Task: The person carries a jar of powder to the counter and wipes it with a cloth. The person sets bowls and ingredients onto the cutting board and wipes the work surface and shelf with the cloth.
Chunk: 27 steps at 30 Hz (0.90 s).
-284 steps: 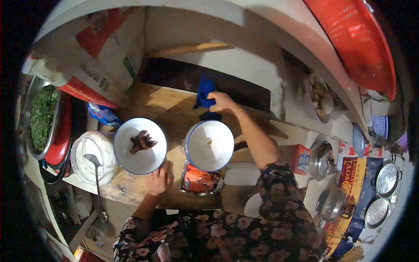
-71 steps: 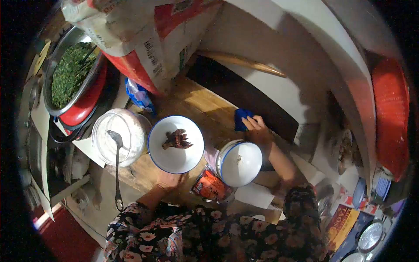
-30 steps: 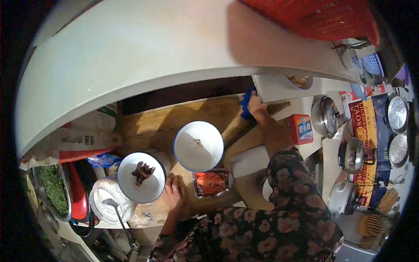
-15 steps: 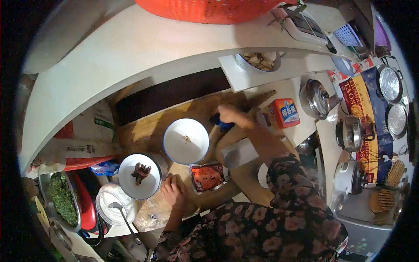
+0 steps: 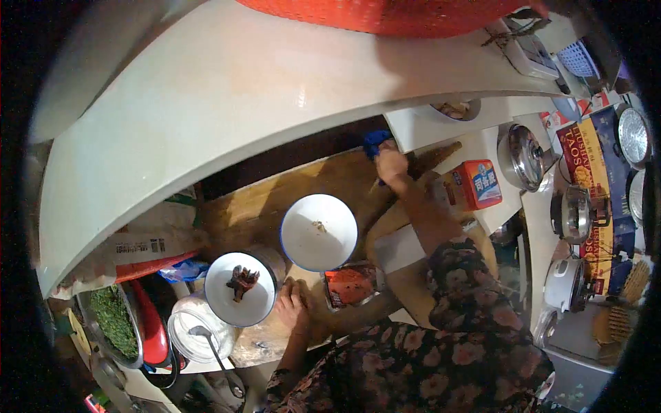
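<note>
My right hand [image 5: 391,164] is closed on a blue cloth [image 5: 376,142] at the far edge of the wooden board [image 5: 261,203]. My left hand [image 5: 292,305] rests on the board's near part with its fingers apart, just right of a white bowl [image 5: 224,308] that holds dark reddish-brown pieces [image 5: 242,282]. A second white bowl [image 5: 319,241], with a few small crumbs inside, stands between my hands. Near it lies a red packet [image 5: 350,285]. To the left is a jar of white powder [image 5: 191,333] with a ladle [image 5: 219,358] in it.
A white shelf [image 5: 227,89] with a red basket [image 5: 385,15] overhangs the back. At left are a tray of chopped greens [image 5: 113,322] and a printed sack [image 5: 148,248]. On the right stand a red box [image 5: 480,184], a lidded pot [image 5: 523,157] and a white cooker [image 5: 564,283].
Over the last half second my right hand has moved with the blue cloth toward the board's far edge. My left hand stays on the board. The camera view has shifted.
</note>
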Each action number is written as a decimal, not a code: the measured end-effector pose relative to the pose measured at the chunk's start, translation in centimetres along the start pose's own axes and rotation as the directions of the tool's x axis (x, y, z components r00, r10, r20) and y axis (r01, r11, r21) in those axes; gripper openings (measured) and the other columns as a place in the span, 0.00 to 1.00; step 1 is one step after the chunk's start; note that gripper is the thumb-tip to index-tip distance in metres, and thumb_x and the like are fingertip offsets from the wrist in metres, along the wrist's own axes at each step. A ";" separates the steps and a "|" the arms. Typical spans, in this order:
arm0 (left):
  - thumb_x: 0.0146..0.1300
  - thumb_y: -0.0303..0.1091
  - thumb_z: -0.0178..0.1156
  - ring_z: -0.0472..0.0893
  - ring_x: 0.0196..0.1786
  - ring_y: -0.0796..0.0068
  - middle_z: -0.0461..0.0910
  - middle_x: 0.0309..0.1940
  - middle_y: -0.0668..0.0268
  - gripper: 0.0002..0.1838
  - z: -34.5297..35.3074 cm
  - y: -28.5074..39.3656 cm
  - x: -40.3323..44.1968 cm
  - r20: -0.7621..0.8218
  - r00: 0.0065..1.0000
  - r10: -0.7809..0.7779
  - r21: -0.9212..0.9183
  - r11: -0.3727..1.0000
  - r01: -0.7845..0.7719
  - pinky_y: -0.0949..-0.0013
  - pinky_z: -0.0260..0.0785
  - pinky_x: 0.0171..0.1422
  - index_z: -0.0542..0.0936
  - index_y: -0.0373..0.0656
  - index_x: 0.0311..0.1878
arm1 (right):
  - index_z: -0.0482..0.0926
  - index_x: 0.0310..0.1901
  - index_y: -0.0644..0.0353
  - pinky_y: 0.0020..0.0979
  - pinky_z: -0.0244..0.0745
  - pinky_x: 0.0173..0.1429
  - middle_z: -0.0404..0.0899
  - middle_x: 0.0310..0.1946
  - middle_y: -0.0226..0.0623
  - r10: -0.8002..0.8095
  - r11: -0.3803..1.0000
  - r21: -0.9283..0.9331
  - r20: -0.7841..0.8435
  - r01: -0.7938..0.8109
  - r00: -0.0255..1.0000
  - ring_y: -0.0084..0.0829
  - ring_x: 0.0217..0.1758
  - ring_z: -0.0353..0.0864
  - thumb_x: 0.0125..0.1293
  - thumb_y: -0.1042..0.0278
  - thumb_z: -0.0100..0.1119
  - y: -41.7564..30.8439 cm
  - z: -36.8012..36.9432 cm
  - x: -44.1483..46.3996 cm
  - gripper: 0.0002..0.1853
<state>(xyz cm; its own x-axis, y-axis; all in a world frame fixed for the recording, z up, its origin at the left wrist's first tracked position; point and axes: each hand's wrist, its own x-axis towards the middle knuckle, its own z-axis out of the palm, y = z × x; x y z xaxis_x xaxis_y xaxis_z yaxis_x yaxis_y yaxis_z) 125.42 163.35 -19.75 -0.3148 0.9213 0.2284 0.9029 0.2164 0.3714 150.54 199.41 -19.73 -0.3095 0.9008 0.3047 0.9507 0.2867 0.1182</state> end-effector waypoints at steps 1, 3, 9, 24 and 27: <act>0.47 0.40 0.58 0.69 0.51 0.59 0.68 0.51 0.64 0.24 -0.2 0.2 0.2 0.001 1.000 0.020 0.078 0.997 -0.020 0.57 0.61 0.52 0.70 0.50 0.50 | 0.65 0.53 0.58 0.40 0.67 0.53 0.71 0.46 0.48 0.076 0.997 0.021 0.024 -0.076 0.997 0.46 0.47 0.72 0.55 0.55 0.52 1.2 0.3 0.0 0.26; 0.47 0.40 0.58 0.69 0.51 0.59 0.68 0.51 0.64 0.24 -0.1 0.2 0.1 0.014 1.000 0.012 0.086 0.996 -0.013 0.57 0.60 0.52 0.70 0.50 0.51 | 0.69 0.49 0.60 0.39 0.68 0.50 0.74 0.43 0.43 0.225 0.972 0.058 0.070 -0.229 0.972 0.43 0.44 0.74 0.56 0.56 0.51 2.7 1.2 0.5 0.22; 0.51 0.39 0.54 0.68 0.52 0.57 0.67 0.52 0.62 0.21 -2.1 1.6 1.5 0.096 0.995 -0.027 -0.005 1.000 0.028 0.55 0.58 0.54 0.70 0.49 0.51 | 0.73 0.43 0.58 0.36 0.65 0.53 0.74 0.41 0.37 0.170 0.975 0.135 0.051 -0.175 0.984 0.36 0.46 0.71 0.60 0.58 0.43 0.1 8.9 2.4 0.16; 0.48 0.37 0.55 0.63 0.54 0.54 0.65 0.52 0.59 0.23 -0.2 0.8 0.3 0.064 0.998 -0.002 0.023 1.000 0.001 0.50 0.54 0.57 0.69 0.46 0.51 | 0.76 0.34 0.56 0.34 0.66 0.46 0.74 0.34 0.31 -0.654 0.537 0.586 -0.166 0.607 0.738 0.36 0.42 0.70 0.46 0.66 0.59 -15.2 -1.9 3.8 0.12; 0.48 0.37 0.56 0.63 0.55 0.54 0.65 0.52 0.58 0.24 -0.2 1.0 0.1 0.082 0.997 0.007 0.025 1.000 -0.009 0.50 0.55 0.57 0.68 0.46 0.52 | 0.76 0.39 0.48 0.32 0.67 0.45 0.73 0.36 0.27 -0.765 0.464 0.495 -0.194 0.734 0.614 0.34 0.42 0.70 0.48 0.65 0.58 -13.9 0.1 3.5 0.13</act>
<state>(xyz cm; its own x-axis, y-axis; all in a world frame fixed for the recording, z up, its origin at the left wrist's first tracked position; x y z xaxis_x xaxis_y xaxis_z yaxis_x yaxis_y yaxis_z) 126.17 163.61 -19.14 -0.2829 0.9464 0.1561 0.9128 0.2156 0.3468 136.22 198.55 -20.37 -0.9211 0.2708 0.2796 0.2234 0.9561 -0.1897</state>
